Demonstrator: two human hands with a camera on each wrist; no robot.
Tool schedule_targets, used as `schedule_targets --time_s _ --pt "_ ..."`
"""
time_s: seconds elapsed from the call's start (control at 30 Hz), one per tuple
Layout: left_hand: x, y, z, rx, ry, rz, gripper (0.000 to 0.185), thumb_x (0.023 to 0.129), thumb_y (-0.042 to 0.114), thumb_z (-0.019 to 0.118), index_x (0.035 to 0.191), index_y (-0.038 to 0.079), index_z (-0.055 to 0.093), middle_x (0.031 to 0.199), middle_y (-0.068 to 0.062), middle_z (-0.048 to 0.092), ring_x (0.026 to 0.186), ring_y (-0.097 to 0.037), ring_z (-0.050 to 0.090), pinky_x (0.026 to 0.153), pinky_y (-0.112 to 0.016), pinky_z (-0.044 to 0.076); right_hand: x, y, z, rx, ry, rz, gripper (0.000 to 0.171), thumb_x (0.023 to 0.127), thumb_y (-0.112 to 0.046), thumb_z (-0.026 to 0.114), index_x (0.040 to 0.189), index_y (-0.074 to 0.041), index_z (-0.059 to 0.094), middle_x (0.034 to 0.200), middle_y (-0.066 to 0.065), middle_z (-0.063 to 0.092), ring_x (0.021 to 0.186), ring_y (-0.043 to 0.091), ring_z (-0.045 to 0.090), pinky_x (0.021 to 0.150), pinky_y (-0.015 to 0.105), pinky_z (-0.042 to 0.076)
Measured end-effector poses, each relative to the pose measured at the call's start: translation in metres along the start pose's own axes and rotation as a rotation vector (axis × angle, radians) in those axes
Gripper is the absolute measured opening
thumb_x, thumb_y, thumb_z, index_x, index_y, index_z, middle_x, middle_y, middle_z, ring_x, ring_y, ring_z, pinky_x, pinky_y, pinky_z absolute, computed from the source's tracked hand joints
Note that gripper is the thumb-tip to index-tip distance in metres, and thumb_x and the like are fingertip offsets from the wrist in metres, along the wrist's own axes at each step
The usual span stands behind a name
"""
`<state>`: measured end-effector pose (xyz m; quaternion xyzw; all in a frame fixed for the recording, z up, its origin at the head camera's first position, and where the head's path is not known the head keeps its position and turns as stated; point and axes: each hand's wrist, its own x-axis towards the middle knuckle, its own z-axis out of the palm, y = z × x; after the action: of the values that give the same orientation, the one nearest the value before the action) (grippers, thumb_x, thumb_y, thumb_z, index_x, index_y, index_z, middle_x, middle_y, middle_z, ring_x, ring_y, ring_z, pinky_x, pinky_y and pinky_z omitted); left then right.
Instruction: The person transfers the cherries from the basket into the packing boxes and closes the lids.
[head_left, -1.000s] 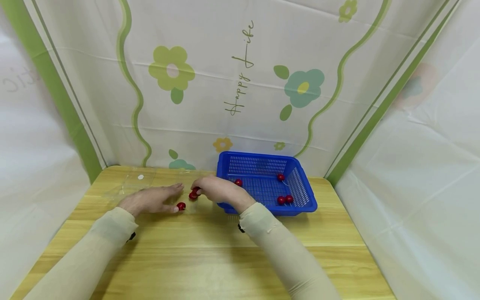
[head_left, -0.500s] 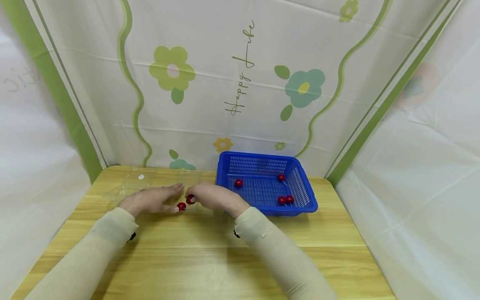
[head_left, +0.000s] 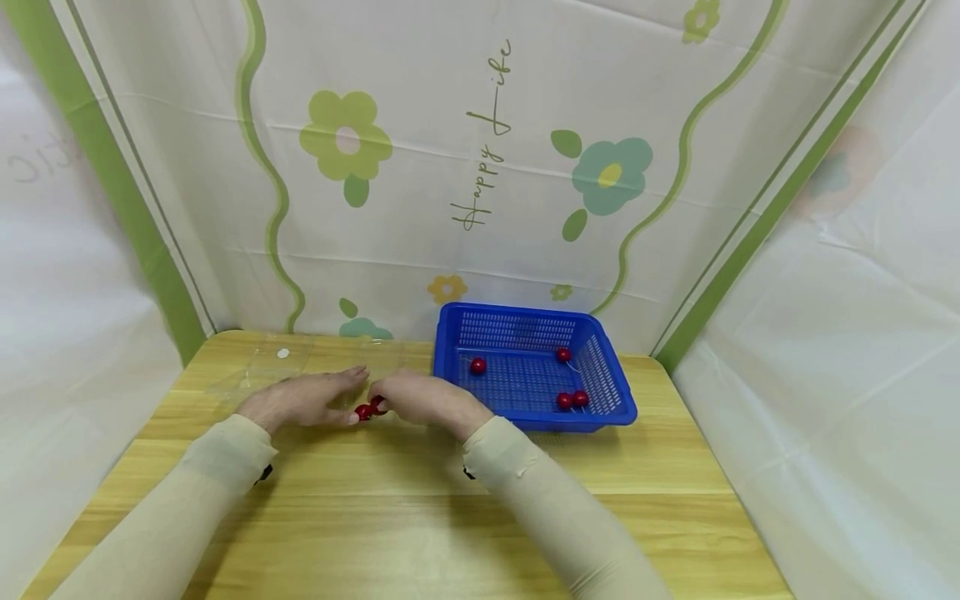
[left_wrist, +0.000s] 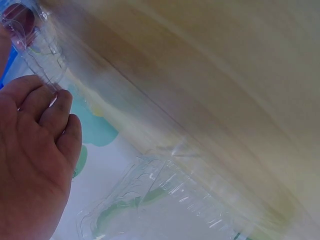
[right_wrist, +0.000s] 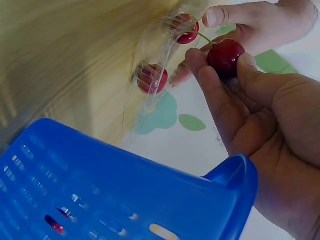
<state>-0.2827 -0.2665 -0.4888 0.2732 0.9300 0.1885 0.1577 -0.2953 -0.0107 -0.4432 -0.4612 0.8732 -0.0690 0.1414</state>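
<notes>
My right hand (head_left: 388,402) pinches a red cherry (head_left: 379,406) between thumb and fingertips; the right wrist view shows this cherry (right_wrist: 226,56) by its stem, just above a clear plastic container (right_wrist: 160,55). Two more cherries (right_wrist: 152,78) lie inside that container. My left hand (head_left: 333,397) rests flat, fingers straight, on the clear container (head_left: 285,367), with one cherry (head_left: 362,412) by its thumb. In the left wrist view my left fingers (left_wrist: 47,107) touch the container's edge (left_wrist: 42,60).
A blue plastic basket (head_left: 611,392) stands right of my hands on the wooden table (head_left: 420,517), holding several cherries (head_left: 477,365). The container's clear lid (left_wrist: 150,195) lies open toward the back left. A flowered curtain (head_left: 480,167) closes the back and sides.
My right hand has moved left, away from the basket's corner, and lowered with its cherry to the clear container beside the other cherry. My left hand has stayed in place.
</notes>
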Motion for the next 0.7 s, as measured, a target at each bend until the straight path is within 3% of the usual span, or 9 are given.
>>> schedule_targets --time_s 0.4,0.7 --pt "-0.0001 -0.0001 -0.0005 -0.011 -0.001 0.004 0.095 0.115 0.044 0.077 0.182 -0.004 0.031 0.191 -0.030 0.030 0.169 -0.060 0.044 0.138 -0.076 0.042 0.0022 -0.0012 -0.0028 0.050 -0.010 -0.004 0.023 0.122 -0.016 0.063 0.132 -0.013 0.084 0.122 0.003 0.086 0.095 0.011 0.065 0.091 0.020 0.059" --pt "-0.0012 -0.0009 -0.0009 0.000 -0.001 0.007 0.099 0.113 0.045 0.080 0.182 -0.006 0.030 0.190 -0.032 0.031 0.169 -0.061 0.045 0.137 -0.076 0.042 -0.0008 0.0013 -0.0023 0.043 0.005 0.059 0.023 0.122 -0.013 0.061 0.130 -0.009 0.082 0.120 0.008 0.086 0.091 0.012 0.064 0.085 0.023 0.058"
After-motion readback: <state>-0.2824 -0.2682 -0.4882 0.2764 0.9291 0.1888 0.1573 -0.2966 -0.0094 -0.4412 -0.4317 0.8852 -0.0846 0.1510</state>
